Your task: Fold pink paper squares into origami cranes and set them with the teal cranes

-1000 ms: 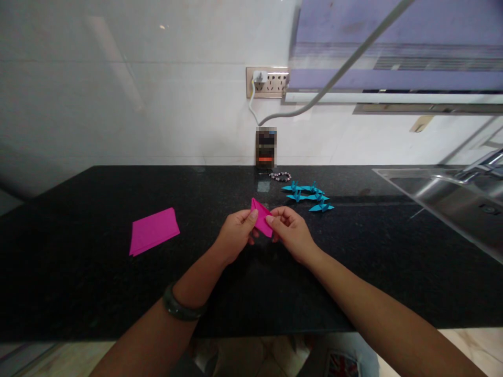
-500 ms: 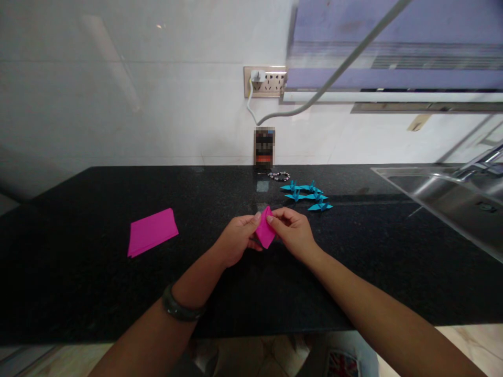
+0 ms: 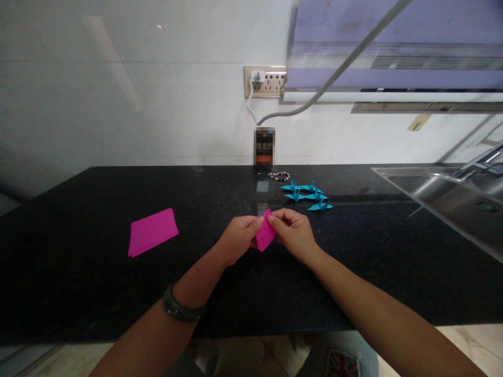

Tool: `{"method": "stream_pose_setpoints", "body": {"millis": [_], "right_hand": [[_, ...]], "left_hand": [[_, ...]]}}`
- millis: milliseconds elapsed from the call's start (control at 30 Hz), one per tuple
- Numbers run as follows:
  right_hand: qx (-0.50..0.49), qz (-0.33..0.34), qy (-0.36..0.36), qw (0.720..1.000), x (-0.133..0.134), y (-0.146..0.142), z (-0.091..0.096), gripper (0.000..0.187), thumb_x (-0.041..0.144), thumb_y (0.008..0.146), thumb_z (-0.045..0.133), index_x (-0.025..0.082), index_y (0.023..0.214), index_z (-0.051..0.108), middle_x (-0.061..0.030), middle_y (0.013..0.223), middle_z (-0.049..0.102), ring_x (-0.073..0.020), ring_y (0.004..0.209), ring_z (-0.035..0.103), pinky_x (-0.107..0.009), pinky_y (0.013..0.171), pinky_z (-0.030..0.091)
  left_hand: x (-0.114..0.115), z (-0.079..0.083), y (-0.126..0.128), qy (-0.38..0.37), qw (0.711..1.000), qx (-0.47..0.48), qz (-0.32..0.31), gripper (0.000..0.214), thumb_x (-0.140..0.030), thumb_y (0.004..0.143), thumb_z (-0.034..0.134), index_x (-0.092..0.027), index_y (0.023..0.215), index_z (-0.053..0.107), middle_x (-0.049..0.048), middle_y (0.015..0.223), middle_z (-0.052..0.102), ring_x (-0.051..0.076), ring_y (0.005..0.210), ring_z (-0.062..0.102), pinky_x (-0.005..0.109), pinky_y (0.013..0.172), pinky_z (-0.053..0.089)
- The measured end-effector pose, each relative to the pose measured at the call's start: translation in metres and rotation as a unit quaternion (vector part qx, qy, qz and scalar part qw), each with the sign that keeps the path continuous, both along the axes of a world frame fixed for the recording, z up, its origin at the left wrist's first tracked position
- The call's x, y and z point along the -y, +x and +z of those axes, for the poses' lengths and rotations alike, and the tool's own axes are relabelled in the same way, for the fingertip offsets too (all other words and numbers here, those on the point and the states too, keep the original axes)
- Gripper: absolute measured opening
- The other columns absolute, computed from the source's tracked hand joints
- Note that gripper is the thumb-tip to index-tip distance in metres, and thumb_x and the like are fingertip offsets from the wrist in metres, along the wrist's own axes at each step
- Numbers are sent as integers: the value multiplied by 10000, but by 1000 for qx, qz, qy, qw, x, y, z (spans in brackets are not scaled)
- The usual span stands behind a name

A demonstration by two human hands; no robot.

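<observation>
The dark worktop [image 3: 98, 293] runs beneath everything, with the metal sink [image 3: 451, 207] set into it. Well left of the sink are my left hand [image 3: 238, 235] and right hand [image 3: 293, 230], close together, thumbs and fingers narrowed to a pinch. Farthest left of the sink lie the pink sheets [image 3: 153, 233] (their edges don't quite line up). Five blue paper cranes [image 3: 296, 197] sit nearer the sink than my hands do. The folded pink paper [image 3: 265, 236], well left of the sink, is held between both hands. Left of the sink too, past the cranes, lies a loop of beads [image 3: 280, 180].
</observation>
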State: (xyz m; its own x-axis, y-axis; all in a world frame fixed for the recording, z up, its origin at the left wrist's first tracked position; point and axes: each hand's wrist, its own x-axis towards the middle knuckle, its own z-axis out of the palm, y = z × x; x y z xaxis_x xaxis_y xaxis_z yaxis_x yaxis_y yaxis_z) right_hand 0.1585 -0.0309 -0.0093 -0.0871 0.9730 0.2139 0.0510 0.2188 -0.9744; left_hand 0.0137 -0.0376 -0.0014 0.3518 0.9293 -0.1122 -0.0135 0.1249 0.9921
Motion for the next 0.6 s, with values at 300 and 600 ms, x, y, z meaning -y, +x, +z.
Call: {"method": "stream_pose_setpoints", "body": {"millis": [300,600], "right_hand": [[-2,3,-11,1000,-1,0,0,191,322,698,563,134,705,596,28,518,518,-48,396,399,-181,384,323],[-17,33,-15,999,0,-1,1,207,336,698,580,143,772,579,24,564,520,-61,439,415,-195,413,328]], "left_hand": [[-1,0,1,42,997,-62,8,329,-434,765,467,-124,692,549,-12,532,505,101,491,483,215,486,379],[-2,-1,-3,144,977,-157,10,351,-408,790,426,-114,677,581,-19,520,489,81,466,421,194,452,323]]}}
